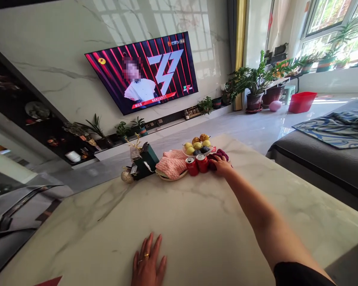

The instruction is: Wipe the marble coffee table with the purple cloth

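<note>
Our right hand point(221, 165) reaches to marble table's point(197, 222) far edge, fingers closing on maroon cloth point(218, 155) beside two red cans point(197, 164); grip looks partial. Left hand point(147, 264) flat, empty, near edge. Next: firmer pinch, lift clear of cans.

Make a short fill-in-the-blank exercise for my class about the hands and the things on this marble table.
1. The left hand lies flat on the ______ table.
2. The right hand reaches to a dark red cloth beside ______ red cans.
3. Behind the cans stands a bowl filled with ______.
4. The pink cloth lies on a ______.

Missing words: marble; two; fruit; plate
</note>
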`<state>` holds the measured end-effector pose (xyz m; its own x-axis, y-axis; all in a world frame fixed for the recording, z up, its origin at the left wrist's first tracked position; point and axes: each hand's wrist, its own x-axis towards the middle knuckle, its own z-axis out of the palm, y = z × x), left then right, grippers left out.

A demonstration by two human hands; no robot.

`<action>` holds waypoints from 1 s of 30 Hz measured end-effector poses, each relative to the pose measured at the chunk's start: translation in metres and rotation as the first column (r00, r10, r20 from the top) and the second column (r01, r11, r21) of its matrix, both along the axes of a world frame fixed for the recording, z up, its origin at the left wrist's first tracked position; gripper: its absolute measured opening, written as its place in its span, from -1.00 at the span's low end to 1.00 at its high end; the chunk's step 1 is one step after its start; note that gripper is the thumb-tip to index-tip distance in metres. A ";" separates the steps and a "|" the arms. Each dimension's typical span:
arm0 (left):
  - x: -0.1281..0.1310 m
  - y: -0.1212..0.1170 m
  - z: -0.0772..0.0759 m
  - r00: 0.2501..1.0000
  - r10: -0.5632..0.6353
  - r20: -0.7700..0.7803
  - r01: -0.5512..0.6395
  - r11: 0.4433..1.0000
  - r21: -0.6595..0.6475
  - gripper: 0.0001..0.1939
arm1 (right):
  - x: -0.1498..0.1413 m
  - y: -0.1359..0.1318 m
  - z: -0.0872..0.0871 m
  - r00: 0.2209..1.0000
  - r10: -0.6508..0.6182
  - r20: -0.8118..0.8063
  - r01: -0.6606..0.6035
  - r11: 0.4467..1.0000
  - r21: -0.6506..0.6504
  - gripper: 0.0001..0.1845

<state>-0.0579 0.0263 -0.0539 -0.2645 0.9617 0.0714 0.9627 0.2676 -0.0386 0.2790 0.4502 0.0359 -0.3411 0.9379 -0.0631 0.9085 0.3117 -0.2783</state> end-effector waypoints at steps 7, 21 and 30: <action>-0.016 -0.002 -0.013 1.000 -0.003 0.004 0.003 0.997 -0.071 -0.34 | -0.011 0.017 -0.009 0.999 0.045 0.014 -0.046 0.995 0.084 -0.34; -0.023 -0.004 -0.019 1.000 -0.016 0.017 0.017 0.998 -0.058 -0.32 | 0.094 0.072 -0.011 0.912 -0.395 0.110 0.386 0.917 0.098 -0.42; -0.010 0.000 -0.008 1.000 -0.020 0.001 0.020 1.000 -0.014 -0.36 | 0.167 0.021 -0.020 0.784 -0.599 0.162 0.606 0.795 0.012 -0.42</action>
